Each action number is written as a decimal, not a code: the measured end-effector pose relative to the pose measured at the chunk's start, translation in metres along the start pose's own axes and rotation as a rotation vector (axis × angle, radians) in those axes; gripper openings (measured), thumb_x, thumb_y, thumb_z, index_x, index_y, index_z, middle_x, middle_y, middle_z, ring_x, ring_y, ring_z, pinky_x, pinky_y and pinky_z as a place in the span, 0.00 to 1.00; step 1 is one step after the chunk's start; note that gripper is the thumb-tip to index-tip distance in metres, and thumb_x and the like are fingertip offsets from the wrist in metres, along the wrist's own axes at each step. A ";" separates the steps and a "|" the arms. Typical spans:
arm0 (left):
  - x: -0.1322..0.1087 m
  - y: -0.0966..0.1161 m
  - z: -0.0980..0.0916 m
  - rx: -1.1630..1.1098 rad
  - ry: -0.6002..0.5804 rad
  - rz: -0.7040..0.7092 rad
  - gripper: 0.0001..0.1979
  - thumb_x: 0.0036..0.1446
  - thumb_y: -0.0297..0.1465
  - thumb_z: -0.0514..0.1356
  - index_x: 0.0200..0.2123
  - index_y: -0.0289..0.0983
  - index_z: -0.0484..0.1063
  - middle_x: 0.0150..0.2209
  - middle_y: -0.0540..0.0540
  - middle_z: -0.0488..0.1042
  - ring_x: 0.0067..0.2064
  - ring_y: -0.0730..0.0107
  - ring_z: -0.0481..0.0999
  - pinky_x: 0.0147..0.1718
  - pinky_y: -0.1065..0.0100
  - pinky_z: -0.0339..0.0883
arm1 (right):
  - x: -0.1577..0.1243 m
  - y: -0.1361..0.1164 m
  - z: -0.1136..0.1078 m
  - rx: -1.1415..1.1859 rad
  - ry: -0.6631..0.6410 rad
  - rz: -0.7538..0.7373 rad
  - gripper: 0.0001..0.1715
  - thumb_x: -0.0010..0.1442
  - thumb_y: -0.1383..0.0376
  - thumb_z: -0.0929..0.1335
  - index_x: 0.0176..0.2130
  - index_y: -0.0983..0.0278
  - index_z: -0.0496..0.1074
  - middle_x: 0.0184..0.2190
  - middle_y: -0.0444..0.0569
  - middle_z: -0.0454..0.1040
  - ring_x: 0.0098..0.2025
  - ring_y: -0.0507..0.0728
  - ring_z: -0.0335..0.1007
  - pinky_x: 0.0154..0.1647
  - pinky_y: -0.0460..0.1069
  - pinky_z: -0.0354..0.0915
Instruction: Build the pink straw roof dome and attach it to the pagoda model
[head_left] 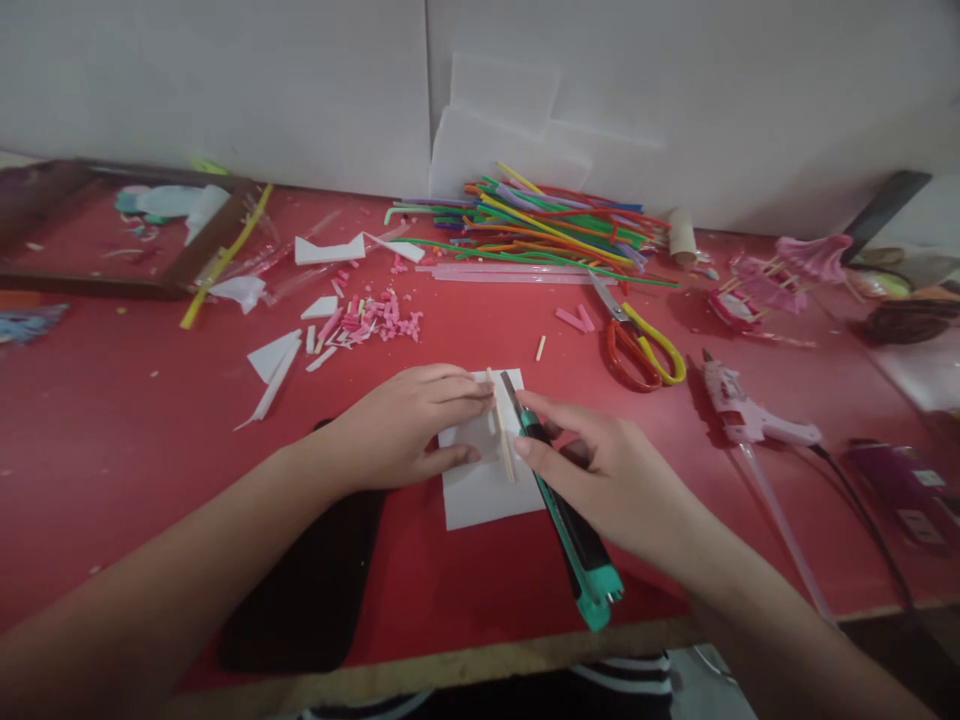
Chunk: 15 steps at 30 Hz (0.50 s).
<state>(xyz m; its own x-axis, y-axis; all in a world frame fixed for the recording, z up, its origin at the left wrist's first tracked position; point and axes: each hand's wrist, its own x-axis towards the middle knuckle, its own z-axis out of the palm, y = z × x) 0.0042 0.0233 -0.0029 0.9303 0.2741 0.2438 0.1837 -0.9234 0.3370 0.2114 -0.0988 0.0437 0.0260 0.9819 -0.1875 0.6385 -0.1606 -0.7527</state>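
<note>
A white paper piece (472, 500) lies on the red table near its front edge, with a thin pale stick (505, 450) across it. My left hand (420, 425) rests over the paper's left side, fingers apart, its fingertips touching the upper part of the stick. On the right, my right hand (592, 460) is closed around a green and black utility knife (574, 530). The knife's dark blade points away from me, just right of the stick's upper end.
Scissors (637, 345) and a pink glue gun (750, 415) lie to the right. Colourful pipe cleaners (555, 225) are piled at the back. Pink bits (382, 318) and paper scraps (274, 360) lie left of centre. A dark phone-like slab (300, 600) sits beneath my left forearm.
</note>
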 end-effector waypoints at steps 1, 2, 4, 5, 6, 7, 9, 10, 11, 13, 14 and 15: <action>0.000 0.000 -0.001 -0.002 -0.001 -0.002 0.22 0.63 0.39 0.60 0.56 0.35 0.71 0.57 0.37 0.75 0.57 0.52 0.73 0.58 0.51 0.67 | 0.001 0.000 0.000 0.006 -0.005 -0.004 0.28 0.65 0.58 0.66 0.62 0.59 0.68 0.21 0.39 0.70 0.20 0.48 0.60 0.20 0.43 0.55; 0.000 0.001 -0.001 -0.004 -0.002 -0.002 0.21 0.63 0.39 0.60 0.56 0.34 0.71 0.56 0.37 0.75 0.57 0.53 0.73 0.58 0.51 0.67 | 0.002 0.000 0.001 0.011 -0.008 -0.009 0.27 0.65 0.58 0.66 0.62 0.59 0.69 0.21 0.39 0.70 0.20 0.48 0.60 0.20 0.43 0.55; 0.001 0.001 -0.002 -0.009 0.000 -0.001 0.21 0.63 0.38 0.60 0.55 0.34 0.72 0.56 0.37 0.75 0.57 0.53 0.73 0.57 0.52 0.68 | 0.003 0.001 0.002 0.022 -0.014 -0.014 0.27 0.65 0.58 0.65 0.62 0.59 0.69 0.21 0.39 0.71 0.20 0.48 0.61 0.20 0.43 0.55; 0.001 0.001 -0.003 -0.010 0.000 0.000 0.21 0.63 0.38 0.60 0.55 0.34 0.72 0.56 0.37 0.75 0.57 0.53 0.73 0.57 0.52 0.68 | 0.004 0.001 0.002 0.027 -0.015 -0.013 0.27 0.65 0.58 0.65 0.62 0.59 0.69 0.22 0.40 0.71 0.20 0.48 0.61 0.20 0.43 0.56; 0.001 0.001 -0.003 -0.009 -0.001 0.000 0.21 0.63 0.38 0.60 0.55 0.34 0.72 0.56 0.37 0.75 0.57 0.53 0.73 0.57 0.51 0.68 | 0.005 0.002 0.002 0.028 -0.015 -0.010 0.27 0.65 0.58 0.65 0.62 0.59 0.68 0.22 0.40 0.72 0.20 0.48 0.62 0.20 0.43 0.56; 0.001 0.001 -0.003 -0.006 0.000 0.001 0.21 0.63 0.39 0.60 0.55 0.34 0.72 0.56 0.38 0.76 0.57 0.53 0.73 0.58 0.51 0.68 | 0.006 0.004 0.001 0.021 -0.007 -0.006 0.27 0.65 0.58 0.65 0.62 0.59 0.68 0.23 0.40 0.72 0.20 0.49 0.63 0.21 0.44 0.57; 0.001 0.001 -0.002 -0.002 -0.007 -0.002 0.21 0.64 0.39 0.59 0.56 0.35 0.72 0.56 0.38 0.76 0.58 0.53 0.73 0.58 0.51 0.67 | 0.007 0.010 0.000 -0.032 0.055 -0.014 0.27 0.65 0.58 0.65 0.62 0.58 0.69 0.26 0.42 0.75 0.23 0.50 0.66 0.25 0.45 0.61; 0.001 0.002 -0.002 -0.001 -0.009 -0.004 0.22 0.64 0.40 0.59 0.56 0.35 0.72 0.56 0.38 0.75 0.58 0.53 0.73 0.58 0.51 0.67 | 0.007 0.014 -0.001 -0.080 0.108 -0.028 0.27 0.65 0.58 0.66 0.61 0.58 0.69 0.29 0.44 0.76 0.25 0.51 0.68 0.27 0.46 0.63; 0.000 0.002 -0.002 0.003 -0.010 -0.009 0.22 0.64 0.41 0.59 0.56 0.35 0.71 0.57 0.38 0.75 0.58 0.53 0.73 0.59 0.51 0.66 | 0.007 0.019 -0.002 -0.146 0.165 -0.044 0.27 0.64 0.57 0.66 0.61 0.58 0.69 0.32 0.45 0.77 0.28 0.52 0.70 0.30 0.47 0.65; -0.001 0.003 -0.002 0.027 -0.019 -0.039 0.23 0.64 0.42 0.58 0.57 0.36 0.71 0.59 0.39 0.74 0.62 0.49 0.69 0.60 0.48 0.65 | 0.006 0.030 -0.004 -0.324 0.259 -0.069 0.26 0.64 0.58 0.66 0.60 0.59 0.70 0.36 0.49 0.77 0.33 0.55 0.72 0.33 0.49 0.66; -0.002 0.004 -0.002 0.049 -0.025 -0.063 0.23 0.64 0.42 0.58 0.58 0.36 0.71 0.60 0.39 0.73 0.64 0.45 0.66 0.60 0.45 0.63 | 0.005 0.036 -0.006 -0.428 0.287 -0.071 0.25 0.65 0.59 0.65 0.59 0.60 0.71 0.37 0.51 0.76 0.34 0.56 0.72 0.33 0.50 0.66; -0.003 0.004 -0.002 0.072 -0.035 -0.086 0.23 0.64 0.41 0.59 0.58 0.36 0.70 0.61 0.39 0.72 0.66 0.41 0.62 0.61 0.42 0.61 | 0.004 0.041 -0.009 -0.528 0.307 -0.070 0.24 0.65 0.60 0.64 0.58 0.60 0.72 0.37 0.51 0.75 0.34 0.57 0.72 0.32 0.50 0.66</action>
<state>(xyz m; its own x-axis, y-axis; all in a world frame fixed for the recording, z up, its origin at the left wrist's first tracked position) 0.0020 0.0193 -0.0006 0.9203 0.3448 0.1847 0.2845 -0.9141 0.2888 0.2445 -0.1009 0.0173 0.1406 0.9850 0.1005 0.9395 -0.1008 -0.3274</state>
